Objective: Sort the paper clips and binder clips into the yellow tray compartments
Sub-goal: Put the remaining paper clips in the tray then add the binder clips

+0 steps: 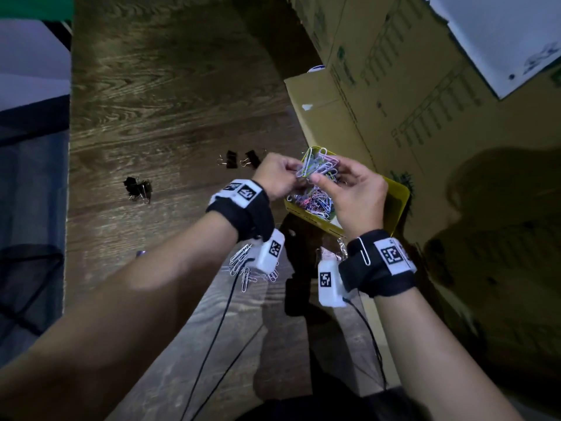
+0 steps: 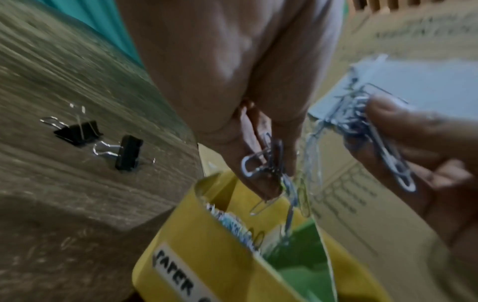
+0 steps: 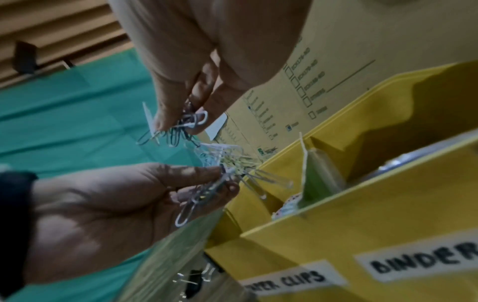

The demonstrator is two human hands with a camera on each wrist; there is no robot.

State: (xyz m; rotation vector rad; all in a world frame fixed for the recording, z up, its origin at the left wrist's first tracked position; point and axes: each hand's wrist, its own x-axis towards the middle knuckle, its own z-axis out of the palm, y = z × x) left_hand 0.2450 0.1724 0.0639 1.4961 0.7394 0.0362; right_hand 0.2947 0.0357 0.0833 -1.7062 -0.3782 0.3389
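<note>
Both hands hold one tangled bunch of pastel paper clips [image 1: 317, 165] above the yellow tray [image 1: 399, 205]. My left hand [image 1: 293, 176] pinches its left side, with clips [image 2: 266, 163] between thumb and fingers. My right hand [image 1: 321, 176] pinches the right side, its clips [image 3: 192, 120] dangling. Below them the compartment labelled PAPER CLIPS [image 3: 284, 280] holds a heap of coloured clips [image 1: 315, 203]. Two black binder clips [image 1: 232, 159] [image 1: 252, 159] lie on the table left of the tray. Another black cluster [image 1: 138, 188] lies farther left.
Loose silver paper clips [image 1: 243, 265] lie on the wooden table [image 1: 167, 101] under my left wrist. One clip [image 1: 364, 250] sits hooked on my right wrist strap. Tall cardboard boxes [image 1: 409, 101] stand right behind the tray. A green divider [image 3: 318, 173] splits the tray.
</note>
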